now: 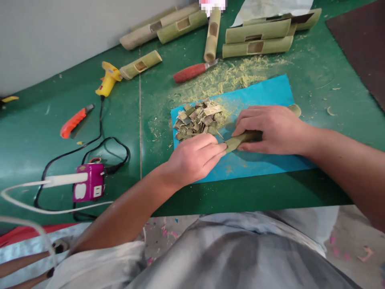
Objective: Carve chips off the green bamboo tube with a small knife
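Note:
A green bamboo tube (236,142) lies aslant over a blue sheet (237,166) in front of me. My right hand (270,128) is closed over its middle, with the far end poking out beyond the knuckles. At the near end, my left hand (197,156) has its fingers pressed together on the tube; that end is partly hidden by them. Just beyond my left hand sits a heap of bamboo chips (200,118) on the sheet. A red-handled carving tool (191,73) rests farther back, its metal tip pointing right.
Bamboo tubes with cut openings (257,47) lie at the back, among shavings (240,74). On the left are a yellow glue gun (108,78), an orange-handled knife (75,122) and a purple power socket (88,182) with trailing cords. A brown board (361,44) covers the right corner.

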A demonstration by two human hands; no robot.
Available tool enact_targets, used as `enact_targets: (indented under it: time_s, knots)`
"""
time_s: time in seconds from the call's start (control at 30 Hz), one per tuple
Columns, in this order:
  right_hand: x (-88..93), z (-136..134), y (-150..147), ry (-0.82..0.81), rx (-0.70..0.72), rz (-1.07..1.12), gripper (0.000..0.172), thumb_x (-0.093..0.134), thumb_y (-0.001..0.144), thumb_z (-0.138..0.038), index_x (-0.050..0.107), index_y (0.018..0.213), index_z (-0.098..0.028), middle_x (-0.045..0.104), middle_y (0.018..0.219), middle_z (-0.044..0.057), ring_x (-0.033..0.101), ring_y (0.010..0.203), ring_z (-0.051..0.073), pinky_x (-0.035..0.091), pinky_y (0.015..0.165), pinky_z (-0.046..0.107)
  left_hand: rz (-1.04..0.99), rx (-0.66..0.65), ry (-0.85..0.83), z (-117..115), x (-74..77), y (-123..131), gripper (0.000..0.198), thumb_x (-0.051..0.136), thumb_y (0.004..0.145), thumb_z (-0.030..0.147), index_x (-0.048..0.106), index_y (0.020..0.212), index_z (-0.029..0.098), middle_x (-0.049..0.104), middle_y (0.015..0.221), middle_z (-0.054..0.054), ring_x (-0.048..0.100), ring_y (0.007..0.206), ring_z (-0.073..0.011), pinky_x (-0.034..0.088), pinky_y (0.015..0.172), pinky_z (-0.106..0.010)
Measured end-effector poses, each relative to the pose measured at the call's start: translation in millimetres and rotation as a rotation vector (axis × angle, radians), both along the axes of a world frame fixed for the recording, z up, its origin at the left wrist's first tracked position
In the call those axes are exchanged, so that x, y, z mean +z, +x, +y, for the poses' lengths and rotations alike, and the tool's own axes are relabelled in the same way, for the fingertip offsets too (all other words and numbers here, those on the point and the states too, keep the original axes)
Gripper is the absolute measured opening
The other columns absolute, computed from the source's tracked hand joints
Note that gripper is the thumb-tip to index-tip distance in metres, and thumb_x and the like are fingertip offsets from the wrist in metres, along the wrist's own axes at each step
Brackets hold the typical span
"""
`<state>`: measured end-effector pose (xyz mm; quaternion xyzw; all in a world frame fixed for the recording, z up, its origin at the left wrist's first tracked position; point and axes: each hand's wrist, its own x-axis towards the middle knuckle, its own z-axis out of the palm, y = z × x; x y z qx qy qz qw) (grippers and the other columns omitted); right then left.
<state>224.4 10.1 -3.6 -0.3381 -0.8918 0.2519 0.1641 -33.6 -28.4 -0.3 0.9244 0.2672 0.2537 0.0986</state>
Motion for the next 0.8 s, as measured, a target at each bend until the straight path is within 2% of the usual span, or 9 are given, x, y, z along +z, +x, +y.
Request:
enact_targets:
  time_s: [0.27,0.5,0.8]
  knots:
    - [2.0,-0.2,-1.0,-0.012,-0.003,-0.013,0.022,0.064,0.083,-0.044,0.071,0.092,-0.024,0.071,0.1,0.006,0.064,0.093,0.025,0.043,0.076,0.037,-0.025,-0.007,0.037,0.0,-2.3,0.5,0.012,0.058,0.097,0.016,0.069,0.096,0.014,0.067,0.082,-0.006,0.062,0.071,-0.013,0.051,0.065,-0.025]
    - [2.0,0.1,-0.9,-0.028,-0.001,-0.008,0.02,0.064,0.083,-0.042,0.072,0.094,-0.027,0.071,0.102,0.006,0.063,0.095,0.026,0.043,0.077,0.037,-0.031,0.03,-0.009,-2.5,-4.6,-1.8,0.011,0.06,0.098,0.019,0.069,0.101,0.015,0.069,0.086,-0.006,0.066,0.075,-0.0126,0.053,0.068,-0.023]
    - [0.0,0.8,-0.5,-0.004,0.006,0.008,0.021,0.063,0.083,-0.043,0.071,0.092,-0.025,0.071,0.099,0.006,0.064,0.093,0.025,0.044,0.076,0.037,-0.029,0.034,0.018,1.7,-6.5,-0.5,0.013,0.058,0.099,0.02,0.069,0.1,0.014,0.067,0.08,-0.005,0.061,0.069,-0.0119,0.05,0.064,-0.023]
